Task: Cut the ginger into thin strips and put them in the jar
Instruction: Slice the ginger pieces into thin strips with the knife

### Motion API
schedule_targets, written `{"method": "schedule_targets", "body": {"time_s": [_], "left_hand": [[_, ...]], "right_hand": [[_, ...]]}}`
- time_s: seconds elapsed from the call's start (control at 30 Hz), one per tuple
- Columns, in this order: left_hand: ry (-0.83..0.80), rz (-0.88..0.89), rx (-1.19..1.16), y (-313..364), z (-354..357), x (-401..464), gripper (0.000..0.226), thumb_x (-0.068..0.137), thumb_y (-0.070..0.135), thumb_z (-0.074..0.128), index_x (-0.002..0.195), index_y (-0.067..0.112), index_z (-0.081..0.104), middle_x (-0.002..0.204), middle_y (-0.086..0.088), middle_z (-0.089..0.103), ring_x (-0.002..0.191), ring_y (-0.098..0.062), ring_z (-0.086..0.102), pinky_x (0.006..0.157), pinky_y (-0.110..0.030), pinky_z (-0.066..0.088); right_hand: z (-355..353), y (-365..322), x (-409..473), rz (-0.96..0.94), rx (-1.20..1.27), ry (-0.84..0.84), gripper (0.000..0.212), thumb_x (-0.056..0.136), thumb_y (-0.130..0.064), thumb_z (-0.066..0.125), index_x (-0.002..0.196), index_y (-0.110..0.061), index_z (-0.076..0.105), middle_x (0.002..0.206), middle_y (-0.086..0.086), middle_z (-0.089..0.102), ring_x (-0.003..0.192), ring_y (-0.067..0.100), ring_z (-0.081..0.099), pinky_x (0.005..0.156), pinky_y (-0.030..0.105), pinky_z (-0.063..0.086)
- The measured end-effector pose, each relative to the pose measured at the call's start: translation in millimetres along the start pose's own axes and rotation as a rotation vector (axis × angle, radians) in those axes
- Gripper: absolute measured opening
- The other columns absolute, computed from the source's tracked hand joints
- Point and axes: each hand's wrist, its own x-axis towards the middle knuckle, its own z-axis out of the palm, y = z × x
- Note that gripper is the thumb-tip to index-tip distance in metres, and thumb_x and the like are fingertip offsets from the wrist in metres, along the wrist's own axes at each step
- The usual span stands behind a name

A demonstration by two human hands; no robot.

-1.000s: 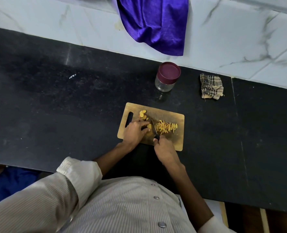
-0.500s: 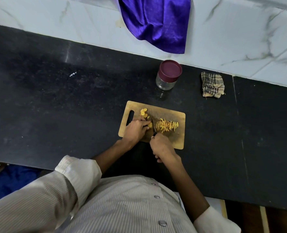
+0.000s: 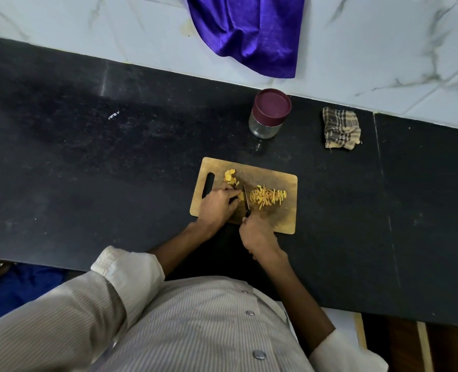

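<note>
Nearest, at the wooden cutting board's (image 3: 281, 224) front edge, the right hand (image 3: 258, 233) grips a small dark-handled knife (image 3: 246, 201), blade pointing away. Just left of the blade, the left hand (image 3: 217, 205) pinches a yellow ginger piece (image 3: 240, 196) against the board. Thin ginger strips (image 3: 268, 196) lie right of the blade; ginger slices (image 3: 230, 176) sit near the board's far-left corner. Beyond, toward the black counter's (image 3: 88, 170) back edge, stands the maroon-lidded glass jar (image 3: 269, 112), closed.

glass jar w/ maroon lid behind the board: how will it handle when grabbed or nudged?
The jar looks like clear glass, so probably rigid, smooth and breakable if dropped. It seems empty, so likely light and easy to slide on the counter. It stands upright and squat, so tipping seems unlikely; on its side the round body would probably roll.
</note>
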Motion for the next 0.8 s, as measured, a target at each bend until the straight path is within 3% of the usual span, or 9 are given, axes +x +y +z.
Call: {"method": "schedule_targets", "body": {"time_s": [0.17,0.33,0.47,0.67,0.8], "left_hand": [[-0.001,-0.018,-0.019,1,-1,0,0.030,0.090,0.016,0.063,0.119,0.013,0.067,0.120,-0.004,0.061,0.103,-0.020,0.060,0.088,-0.037,0.051],[0.023,-0.059,-0.068,5,-3,2,0.028,0.085,0.017,0.066,0.112,0.017,0.070,0.118,-0.004,0.064,0.100,-0.018,0.061,0.087,-0.035,0.052],[0.026,-0.067,-0.050,6,-3,0,0.027,0.086,0.020,0.066,0.113,0.018,0.069,0.119,-0.003,0.063,0.099,-0.018,0.062,0.087,-0.036,0.052],[0.021,-0.059,-0.047,5,-2,-2,0.028,0.088,0.020,0.065,0.115,0.018,0.068,0.123,-0.002,0.061,0.100,-0.018,0.062,0.088,-0.037,0.052],[0.021,-0.055,-0.045,5,-2,-2,0.028,0.088,0.020,0.065,0.116,0.018,0.068,0.122,-0.002,0.062,0.101,-0.018,0.061,0.089,-0.035,0.051]], "right_hand": [[16,12,-9,-0.052,0.006,0.057,0.026,0.106,-0.023,0.035,0.123,-0.005,0.044,0.121,0.020,0.062,0.110,0.035,0.061,0.080,0.038,0.043],[15,14,-9,-0.055,0.065,0.105,0.025,0.107,-0.023,0.036,0.120,-0.005,0.047,0.115,0.018,0.063,0.106,0.034,0.062,0.083,0.042,0.049],[18,13,-10,-0.057,0.143,0.132,0.024,0.106,-0.025,0.037,0.115,-0.005,0.048,0.108,0.019,0.064,0.095,0.036,0.066,0.080,0.053,0.056],[14,22,-11,-0.080,0.185,0.170,0.017,0.106,-0.031,0.037,0.104,-0.016,0.044,0.100,0.011,0.061,0.089,0.031,0.066,0.074,0.054,0.058],[7,24,-6,-0.080,0.222,0.193,0.021,0.105,-0.034,0.038,0.109,-0.015,0.048,0.099,0.014,0.063,0.087,0.033,0.067,0.072,0.056,0.058]]}}
